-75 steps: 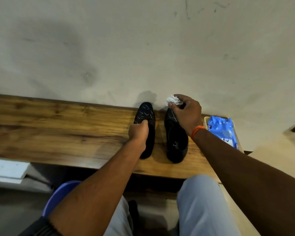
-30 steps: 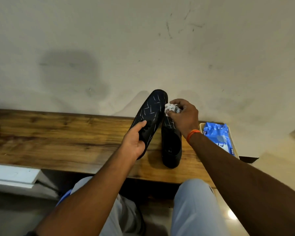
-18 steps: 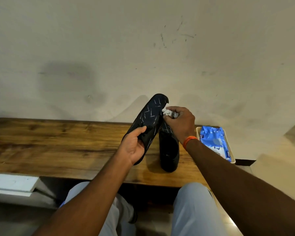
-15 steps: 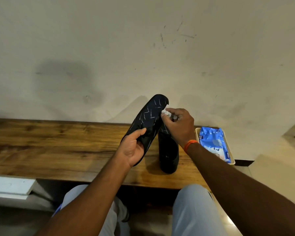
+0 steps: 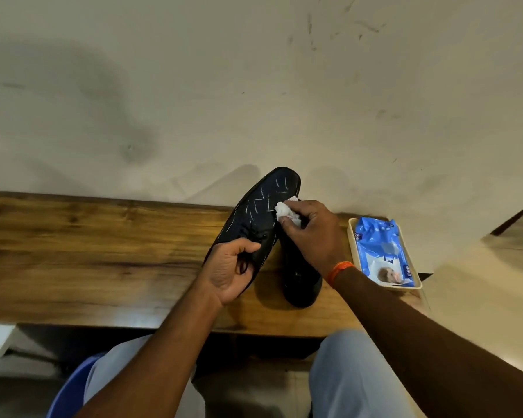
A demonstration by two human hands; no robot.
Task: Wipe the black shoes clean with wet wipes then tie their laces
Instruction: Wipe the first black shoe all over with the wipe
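Left hand (image 5: 228,271) curled round the heel end of one black shoe (image 5: 258,218), thumb over the collar, lifting it off the bench (image 5: 103,254). Long axis runs from that grip up and away to the right, toe raised toward the wall (image 5: 254,86), upper with its pale streaks turned to the camera. Right hand (image 5: 310,236) closed on a crumpled white wipe (image 5: 286,210), pinched at the fingertips and pressed to the right side of the shoe's forepart, just short of the toe. So: wipe at the far end of the axis, holding hand at the near end, shoe spanning the gap between.

Second shoe (image 5: 301,280) flat on the bench, directly under the right wrist, heel toward the camera, toe hidden behind the hand; just beside the raised one, contact between them impossible to judge. Wipes pack (image 5: 381,251), blue, lying in a cream tray (image 5: 352,236) at the bench's right end, near the right forearm.

Judged as early wiping, first shoe only. Next stroke most likely along the axis, from toe back toward the left hand, which calls for the heel grip to brace against the push. Right hand plainly the nearer to the pack if a fresh wipe is wanted. Laces barely visible near the left thumb, apparently untied; tying not yet begun.
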